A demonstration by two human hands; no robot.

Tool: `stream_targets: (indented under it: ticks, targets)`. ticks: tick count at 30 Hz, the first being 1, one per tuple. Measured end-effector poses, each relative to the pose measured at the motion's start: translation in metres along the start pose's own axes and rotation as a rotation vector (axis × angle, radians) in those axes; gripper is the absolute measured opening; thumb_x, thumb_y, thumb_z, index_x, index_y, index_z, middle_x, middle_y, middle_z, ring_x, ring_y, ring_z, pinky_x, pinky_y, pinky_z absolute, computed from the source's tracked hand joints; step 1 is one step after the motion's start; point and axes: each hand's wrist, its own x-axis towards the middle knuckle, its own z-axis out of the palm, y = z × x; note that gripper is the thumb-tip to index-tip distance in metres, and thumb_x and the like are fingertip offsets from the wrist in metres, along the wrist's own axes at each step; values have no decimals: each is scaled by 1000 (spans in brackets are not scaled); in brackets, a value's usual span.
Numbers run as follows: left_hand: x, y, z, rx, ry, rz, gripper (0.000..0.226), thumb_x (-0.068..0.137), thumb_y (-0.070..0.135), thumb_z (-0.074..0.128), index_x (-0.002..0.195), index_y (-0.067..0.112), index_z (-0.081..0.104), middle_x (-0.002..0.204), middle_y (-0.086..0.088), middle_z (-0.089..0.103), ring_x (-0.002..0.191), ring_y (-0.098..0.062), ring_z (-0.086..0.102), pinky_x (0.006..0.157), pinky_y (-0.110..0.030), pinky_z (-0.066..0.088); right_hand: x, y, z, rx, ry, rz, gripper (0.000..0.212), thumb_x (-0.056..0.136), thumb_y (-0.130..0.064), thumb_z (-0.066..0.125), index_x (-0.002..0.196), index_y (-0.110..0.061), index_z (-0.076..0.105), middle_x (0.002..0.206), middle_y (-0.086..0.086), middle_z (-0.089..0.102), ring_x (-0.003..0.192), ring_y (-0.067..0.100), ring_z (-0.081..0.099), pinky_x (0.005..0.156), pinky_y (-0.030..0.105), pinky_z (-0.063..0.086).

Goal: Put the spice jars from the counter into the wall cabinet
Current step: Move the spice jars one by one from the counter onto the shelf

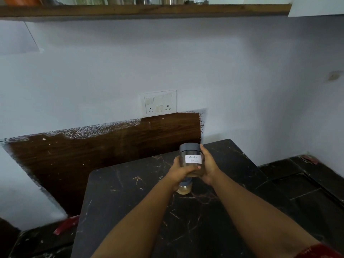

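A clear spice jar with a grey lid and a white handwritten label is held above the black marble counter. My left hand grips its lower left side with the thumb across the front. My right hand wraps its right side. A second spice jar with a grey lid and pale powder stands on the counter just below, partly hidden by my left hand. At the top, the wall cabinet's wooden shelf carries several jars, only their bases showing.
A white switch and socket plate is on the pale wall above a dark wooden backsplash panel. A lower dark counter lies to the right. A red object lies at the lower left. A white cabinet door corner hangs top right.
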Motion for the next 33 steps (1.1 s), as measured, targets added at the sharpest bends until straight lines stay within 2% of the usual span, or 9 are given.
stream_targets:
  ticks: [6, 9, 12, 16, 20, 24, 27, 30, 33]
  targets:
    - [-1, 14, -2, -21, 44, 23, 119, 68, 33, 85, 154, 36, 2, 156, -10, 30, 138, -34, 37, 112, -55, 34, -12, -7, 20, -304, -46, -72, 80, 64, -45, 83, 132, -17, 52, 120, 14, 67, 107, 29, 68, 83, 38, 58]
    - [-2, 26, -9, -26, 7, 81, 127, 68, 11, 84, 152, 34, -8, 148, -12, 41, 131, -34, 46, 110, -56, 36, -21, -10, 28, -320, -48, -137, 67, 71, -19, 83, 130, -15, 53, 116, 15, 69, 105, 30, 68, 89, 42, 56]
    - [-3, 40, -16, -18, -27, 96, 115, 67, 6, 82, 148, 32, 5, 133, -11, 52, 117, -31, 57, 101, -51, 47, -32, -14, 35, -243, -20, -130, 55, 73, -10, 81, 123, -9, 57, 111, 17, 70, 100, 30, 70, 82, 38, 59]
    - [-5, 56, -16, 148, 61, 115, 86, 70, 20, 82, 136, 20, 27, 118, -5, 53, 103, -19, 58, 76, -29, 51, -39, -24, 52, -268, 95, -203, 61, 72, -8, 81, 127, -4, 54, 112, 17, 67, 99, 27, 68, 78, 33, 58]
    - [-3, 84, -11, 354, 145, 274, 81, 71, 32, 82, 137, 22, 37, 123, -4, 40, 115, -21, 51, 95, -36, 51, -42, -53, 67, -350, 242, -345, 76, 64, -10, 88, 126, -8, 45, 111, 12, 63, 97, 23, 65, 73, 33, 58]
    - [-4, 137, 0, 372, 123, 473, 76, 74, 26, 81, 138, 19, 41, 132, -8, 44, 115, -18, 55, 102, -36, 49, -49, -101, 81, -498, 324, -559, 88, 61, -22, 90, 134, -17, 39, 123, 7, 59, 113, 23, 59, 98, 42, 52]
    - [-11, 192, 15, 453, 172, 645, 84, 77, 23, 79, 145, 23, 30, 132, -6, 43, 111, -15, 54, 96, -27, 48, -62, -147, 95, -481, 325, -717, 85, 61, -25, 89, 133, -19, 43, 120, 5, 61, 108, 20, 61, 94, 37, 53]
    - [-20, 259, 31, 480, 198, 807, 101, 75, 18, 82, 151, 22, 15, 130, -12, 42, 118, -24, 51, 102, -40, 48, -77, -203, 112, -400, 269, -826, 83, 64, -26, 89, 132, -19, 43, 119, 2, 62, 109, 19, 60, 92, 33, 50]
    - [-29, 323, 43, 519, 236, 950, 97, 75, 19, 82, 150, 19, 19, 133, -13, 40, 122, -27, 50, 102, -45, 47, -96, -264, 131, -419, 240, -965, 80, 63, -30, 89, 129, -22, 44, 115, -3, 63, 106, 16, 61, 87, 29, 50]
